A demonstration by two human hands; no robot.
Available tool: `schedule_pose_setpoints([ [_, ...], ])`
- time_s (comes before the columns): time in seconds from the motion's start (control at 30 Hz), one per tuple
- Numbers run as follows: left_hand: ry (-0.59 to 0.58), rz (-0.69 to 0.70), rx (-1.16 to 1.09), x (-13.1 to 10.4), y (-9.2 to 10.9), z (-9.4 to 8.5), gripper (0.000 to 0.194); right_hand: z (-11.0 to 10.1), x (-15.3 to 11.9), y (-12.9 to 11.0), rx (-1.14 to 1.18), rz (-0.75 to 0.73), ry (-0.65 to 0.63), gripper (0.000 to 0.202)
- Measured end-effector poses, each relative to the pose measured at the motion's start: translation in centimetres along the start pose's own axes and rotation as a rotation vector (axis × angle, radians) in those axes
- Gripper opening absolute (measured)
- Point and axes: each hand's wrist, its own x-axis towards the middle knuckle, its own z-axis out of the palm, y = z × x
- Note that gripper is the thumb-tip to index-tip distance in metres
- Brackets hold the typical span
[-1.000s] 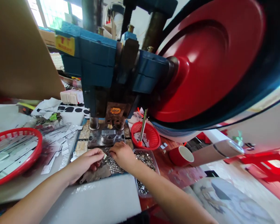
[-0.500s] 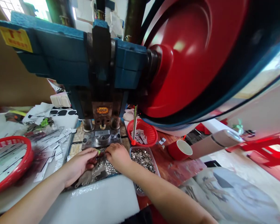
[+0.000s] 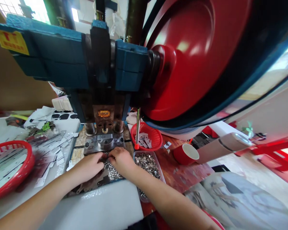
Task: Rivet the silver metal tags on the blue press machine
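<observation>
My left hand (image 3: 92, 166) and my right hand (image 3: 121, 159) meet fingertip to fingertip in front of the press die (image 3: 105, 142). Both sets of fingers are bent inward and pinched; whatever lies between them is too small and too covered to name. Below the hands spreads a pile of small shiny metal parts (image 3: 114, 172) on a dark plate. Flat metal pieces (image 3: 87, 187) lie near my left wrist. Above the die stands the blue press (image 3: 103, 64) with its large red flywheel (image 3: 194, 57).
To the left, a red basket (image 3: 30, 159) holds flat metal strips, with loose strips (image 3: 50, 156) beside it. On the right are a clear tub of small metal parts (image 3: 147, 163), a red basket (image 3: 159, 137), a red cup (image 3: 184, 153) and a pink flask (image 3: 223, 147). A red-tipped lever (image 3: 137, 134) hangs near the tub.
My left hand has moved right and slightly forward, closing in on my right hand. A small green-yellow bit seen at its fingertips before is now out of sight. My right hand stays nearly in place.
</observation>
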Motion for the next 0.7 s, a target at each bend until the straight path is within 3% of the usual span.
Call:
schedule_pose_setpoints([
  [0.27,0.009,0.013,-0.032,0.0,0.5,-0.2,0.032,0.2,0.2,-0.2,-0.06,0.016,-0.046,0.013],
  [0.43,-0.103,-0.149,-0.298,0.7,-0.1,0.5,0.037,0.7,-0.1,-0.1,-0.095,0.023,-0.025,0.014],
  [0.53,-0.142,-0.17,-0.405,0.7,-0.3,0.7,0.04,1.0,-0.4,-0.3,-0.095,0.039,0.009,0.015],
  [0.7,-0.208,-0.291,-0.7,-0.6,0.2,-0.1,0.047,0.7,-0.7,-1.0,-0.045,0.117,0.076,0.014],
])
